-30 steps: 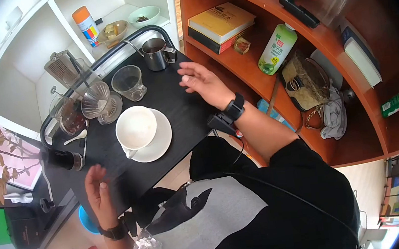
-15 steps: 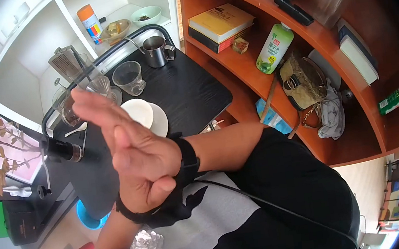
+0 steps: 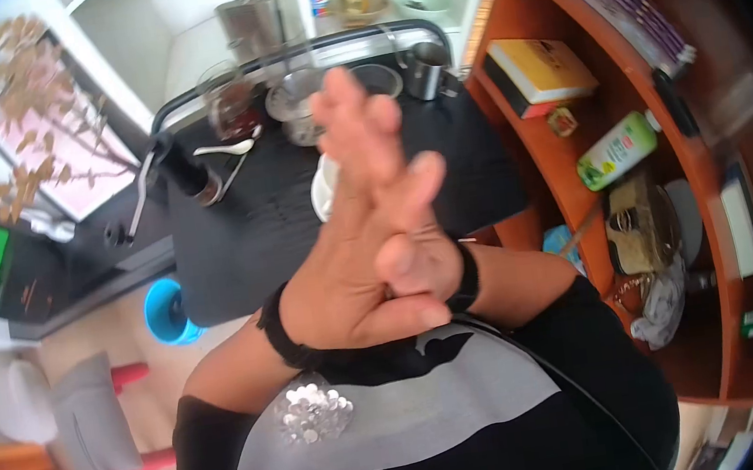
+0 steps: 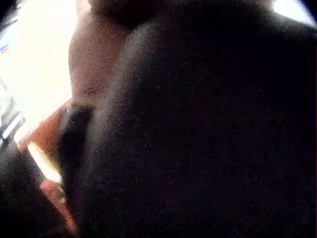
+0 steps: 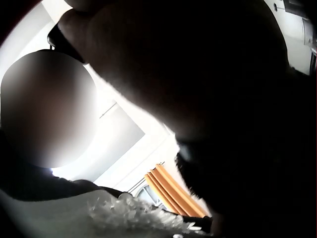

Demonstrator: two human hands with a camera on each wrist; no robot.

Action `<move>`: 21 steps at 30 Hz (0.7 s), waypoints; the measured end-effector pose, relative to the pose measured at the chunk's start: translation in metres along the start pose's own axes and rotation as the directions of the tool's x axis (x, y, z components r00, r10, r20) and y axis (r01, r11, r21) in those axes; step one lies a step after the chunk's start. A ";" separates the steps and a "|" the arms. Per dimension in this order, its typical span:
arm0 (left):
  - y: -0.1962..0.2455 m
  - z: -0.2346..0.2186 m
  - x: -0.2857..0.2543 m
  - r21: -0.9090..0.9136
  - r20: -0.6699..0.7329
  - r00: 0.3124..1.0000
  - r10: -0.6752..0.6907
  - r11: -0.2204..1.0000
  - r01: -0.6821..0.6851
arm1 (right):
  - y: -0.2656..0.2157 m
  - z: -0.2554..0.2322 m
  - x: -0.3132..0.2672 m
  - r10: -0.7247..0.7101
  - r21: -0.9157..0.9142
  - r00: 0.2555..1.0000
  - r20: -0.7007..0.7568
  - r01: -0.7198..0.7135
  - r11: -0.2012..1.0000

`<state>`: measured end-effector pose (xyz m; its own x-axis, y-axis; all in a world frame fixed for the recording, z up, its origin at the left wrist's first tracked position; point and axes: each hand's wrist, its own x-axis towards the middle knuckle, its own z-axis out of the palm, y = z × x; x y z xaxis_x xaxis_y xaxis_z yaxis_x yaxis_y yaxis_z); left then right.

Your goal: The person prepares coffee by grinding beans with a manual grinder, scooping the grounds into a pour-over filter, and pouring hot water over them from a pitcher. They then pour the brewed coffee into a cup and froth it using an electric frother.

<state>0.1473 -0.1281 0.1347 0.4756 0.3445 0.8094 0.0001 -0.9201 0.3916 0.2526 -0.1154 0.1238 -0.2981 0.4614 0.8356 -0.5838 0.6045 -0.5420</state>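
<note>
In the head view my left hand (image 3: 331, 283) and right hand (image 3: 435, 251) are pressed together in front of my chest, above the near side of the black table (image 3: 256, 250). Their fingers point forward, mostly straight, with no object between them that shows. Behind them a white cup (image 3: 322, 191) is largely hidden. Farther back stand a glass dripper (image 3: 289, 100), a glass cup (image 3: 379, 80) and a steel pitcher (image 3: 425, 71). Both wrist views are dark and close up, filled mostly by hand and sleeve.
At the table's left are a black hand grinder (image 3: 185, 171), a white spoon (image 3: 225, 148) and a glass pot with dark liquid (image 3: 231, 107). A wooden shelf (image 3: 561, 132) with books and a green bottle (image 3: 618, 152) curves along the right. A blue bin (image 3: 170, 312) stands on the floor.
My hands were apart over the table; they came together in front of me and are now pressed together, pointing forward. The head view has turned left. The cup remains on the table.
</note>
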 end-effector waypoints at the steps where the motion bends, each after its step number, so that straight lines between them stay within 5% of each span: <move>1: 0.001 0.000 -0.001 -0.037 0.042 0.999 -0.017 0.999 0.019 | -0.002 -0.007 0.002 0.077 -0.183 0.996 0.037 -0.069 0.981; 2: 0.003 -0.001 -0.001 -0.079 0.053 0.998 -0.031 0.996 0.035 | -0.006 -0.013 0.002 0.154 -0.365 0.986 0.059 -0.123 0.923; 6: 0.008 -0.009 -0.013 -0.111 0.135 0.974 -0.180 0.974 0.196 | -0.013 -0.012 0.004 0.283 -0.331 0.959 -0.028 -0.276 0.902; 8: 0.011 -0.016 -0.021 -0.115 0.182 0.953 -0.244 0.957 0.267 | -0.014 -0.014 0.004 0.460 -0.139 0.886 -0.056 -0.463 0.876; 9: 0.013 -0.018 -0.026 -0.155 0.205 0.935 -0.289 0.934 0.323 | -0.010 -0.020 -0.001 0.441 0.039 0.897 -0.030 -0.439 0.897; 12: 0.014 -0.033 -0.037 -0.132 0.270 0.906 -0.325 0.920 0.369 | -0.018 -0.041 -0.005 0.625 0.072 0.779 -0.049 -0.622 0.780; 14: 0.008 -0.038 -0.058 -0.301 0.322 0.778 -0.539 0.721 0.624 | -0.016 -0.059 -0.013 0.567 -0.007 0.809 -0.157 -0.575 0.818; 16: -0.001 -0.051 -0.078 -0.158 0.170 0.757 -0.631 0.741 0.653 | -0.019 -0.077 -0.021 0.589 -0.058 0.769 -0.248 -0.619 0.783; 18: -0.015 -0.066 -0.107 -0.160 -0.045 0.630 -0.775 0.628 0.761 | -0.017 -0.100 -0.040 0.630 -0.069 0.708 -0.318 -0.680 0.730; 19: -0.022 -0.073 -0.120 -0.246 -0.172 0.502 -0.848 0.530 0.812 | -0.014 -0.111 -0.051 0.660 -0.077 0.641 -0.392 -0.738 0.670; 20: -0.032 -0.083 -0.132 -0.244 -0.276 0.451 -0.849 0.515 0.821 | -0.011 -0.120 -0.062 0.665 -0.073 0.640 -0.385 -0.739 0.670; 21: -0.047 -0.092 -0.148 -0.253 -0.421 0.419 -0.805 0.547 0.798 | -0.008 -0.127 -0.073 0.690 -0.030 0.550 -0.471 -0.792 0.610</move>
<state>-0.0043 -0.1187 0.0366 -0.1709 0.9631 0.2081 0.1572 -0.1819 0.9707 0.3756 -0.0714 0.0558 -0.2114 0.9764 0.0431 -0.0976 0.0228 -0.9950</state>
